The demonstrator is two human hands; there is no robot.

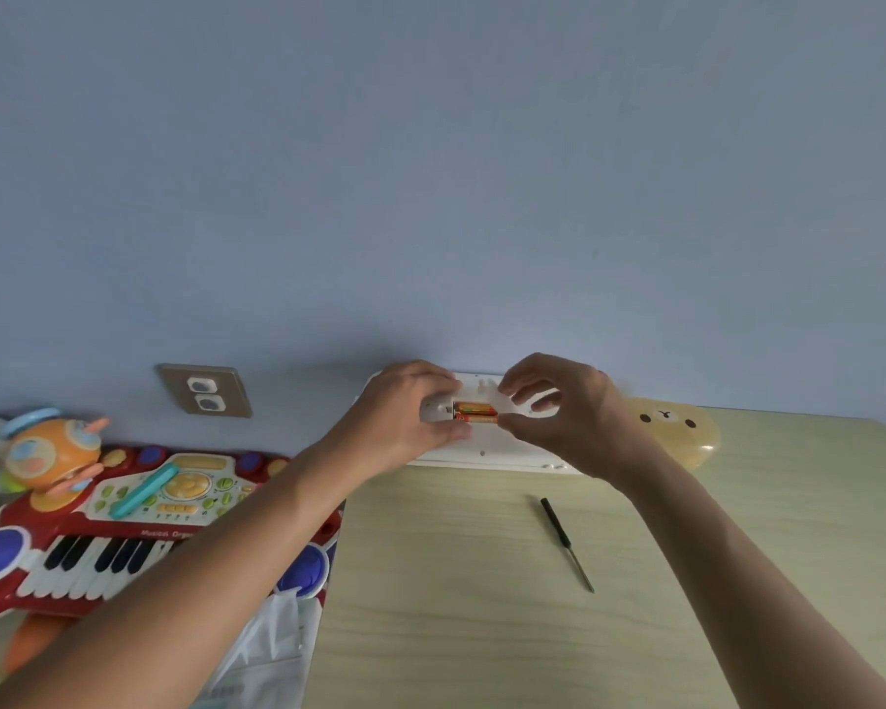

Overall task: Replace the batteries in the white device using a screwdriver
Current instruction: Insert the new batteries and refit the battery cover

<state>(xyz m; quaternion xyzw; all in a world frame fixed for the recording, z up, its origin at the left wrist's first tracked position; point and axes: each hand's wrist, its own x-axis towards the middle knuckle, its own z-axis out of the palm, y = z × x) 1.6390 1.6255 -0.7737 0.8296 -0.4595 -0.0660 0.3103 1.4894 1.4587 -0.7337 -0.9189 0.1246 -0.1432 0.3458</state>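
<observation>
The white device point(438, 409) is held up above the far edge of the table, its battery bay facing me with orange batteries point(475, 412) lying inside. My left hand point(405, 417) grips the device's left end. My right hand point(553, 411) pinches a small pale cover piece point(502, 399) at the bay's right end, thumb below and fingers above. The black-handled screwdriver point(566, 542) lies loose on the table, nearer to me than both hands, tip pointing toward me.
A long white panel point(487, 455) leans on the blue wall behind the hands. A yellow bear-faced case point(681, 434) sits at the back right. A red toy keyboard point(124, 529) with an orange toy point(52, 452) fills the left. A plastic bag point(267, 652) lies near the table edge point(328, 580).
</observation>
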